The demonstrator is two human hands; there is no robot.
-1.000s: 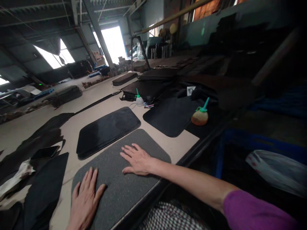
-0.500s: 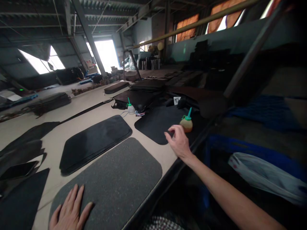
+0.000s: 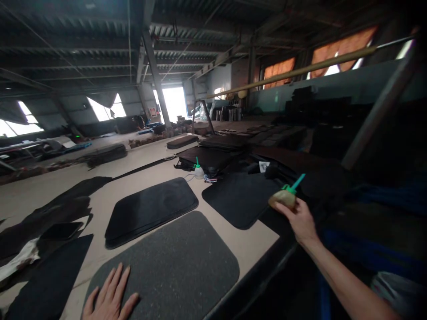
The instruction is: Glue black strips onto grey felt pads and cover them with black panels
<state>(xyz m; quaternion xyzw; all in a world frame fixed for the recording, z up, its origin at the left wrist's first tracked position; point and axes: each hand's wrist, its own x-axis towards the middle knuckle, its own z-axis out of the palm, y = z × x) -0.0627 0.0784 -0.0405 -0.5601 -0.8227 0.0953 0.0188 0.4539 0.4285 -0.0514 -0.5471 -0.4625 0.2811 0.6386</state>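
My right hand (image 3: 299, 218) is closed around a small brownish squeeze bottle with a green nozzle (image 3: 284, 196), at the right side of the table. My left hand (image 3: 108, 298) lies flat, fingers spread, on the near left corner of a grey speckled pad (image 3: 173, 266). Behind that pad lies a black rounded mat (image 3: 150, 209), and another black mat (image 3: 238, 198) sits just left of the bottle.
A second, pale bottle with a green nozzle (image 3: 199, 171) stands farther back beside stacked dark mats (image 3: 207, 158). A phone (image 3: 62, 230) and dark offcuts (image 3: 50, 266) lie at the left. The table edge (image 3: 260, 262) runs diagonally under my right arm.
My right hand left the grey pad, reached right and closed on the brownish bottle. My left hand stayed flat on the pad. My view tilted upward.
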